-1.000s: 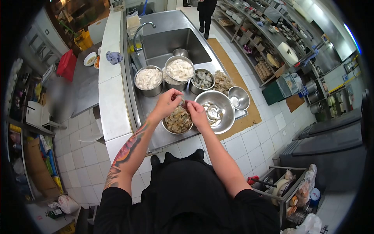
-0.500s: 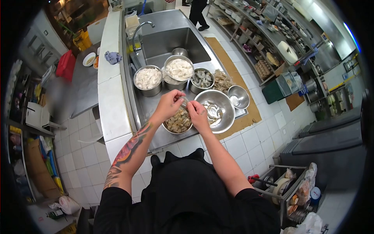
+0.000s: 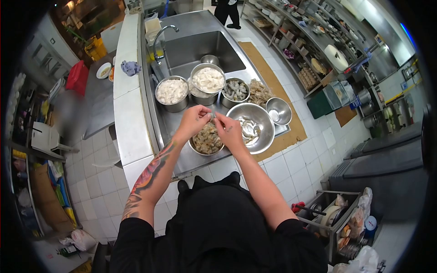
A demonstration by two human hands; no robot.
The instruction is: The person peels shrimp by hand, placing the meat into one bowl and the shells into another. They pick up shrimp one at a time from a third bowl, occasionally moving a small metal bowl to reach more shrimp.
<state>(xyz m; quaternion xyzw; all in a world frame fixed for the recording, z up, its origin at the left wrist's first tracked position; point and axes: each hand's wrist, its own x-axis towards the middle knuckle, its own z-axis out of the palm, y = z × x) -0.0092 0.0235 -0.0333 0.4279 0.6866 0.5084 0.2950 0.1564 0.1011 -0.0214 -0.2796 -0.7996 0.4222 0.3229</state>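
My left hand (image 3: 195, 120) and my right hand (image 3: 229, 131) meet fingertip to fingertip. Pinched between them is a small greyish shrimp (image 3: 212, 116), mostly covered by the fingers. Under the hands stands a round metal bowl full of brownish shrimp (image 3: 208, 139). Close by my right hand is a wide steel bowl (image 3: 267, 136) with a few shrimp pieces at its bottom. Behind it, a steel pot holds grey shrimp (image 3: 236, 90), and a loose pile of pale brown shrimp or shells (image 3: 259, 93) lies on the counter.
Two metal pots of whitish pieces (image 3: 172, 91) (image 3: 208, 79) stand behind my hands, the second resting on another container. A small steel bowl (image 3: 278, 111) sits by the counter's right edge. Further back are a sink (image 3: 191, 50) and a tap (image 3: 157, 45). Another person's legs (image 3: 227, 13) show beyond.
My fingertips have closed in tighter over the shrimp, and my right hand has turned slightly. The person in the background has shifted a little to the left.
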